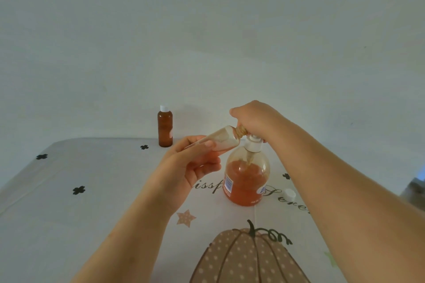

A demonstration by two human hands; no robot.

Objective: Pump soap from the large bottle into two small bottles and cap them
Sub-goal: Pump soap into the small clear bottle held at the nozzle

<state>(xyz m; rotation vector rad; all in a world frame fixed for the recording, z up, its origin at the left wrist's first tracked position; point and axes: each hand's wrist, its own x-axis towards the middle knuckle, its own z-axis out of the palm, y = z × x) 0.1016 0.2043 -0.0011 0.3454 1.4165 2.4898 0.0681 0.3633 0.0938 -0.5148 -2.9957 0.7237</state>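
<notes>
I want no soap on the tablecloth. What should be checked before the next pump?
1. Small bottle gripped by left hand: ok.
2. Its open neck at the pump nozzle: cannot tell, right hand hides it.
3. Large bottle upright on table: ok.
4. Soap left in large bottle: ok.
5. Loose white cap within reach: ok.
6. Brown bottle capped: ok.

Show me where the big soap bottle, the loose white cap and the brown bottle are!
big soap bottle [245, 181], head view, on its orange-filled body.
loose white cap [289, 194], head view, on its top.
brown bottle [165, 130], head view, on its amber side.
</notes>
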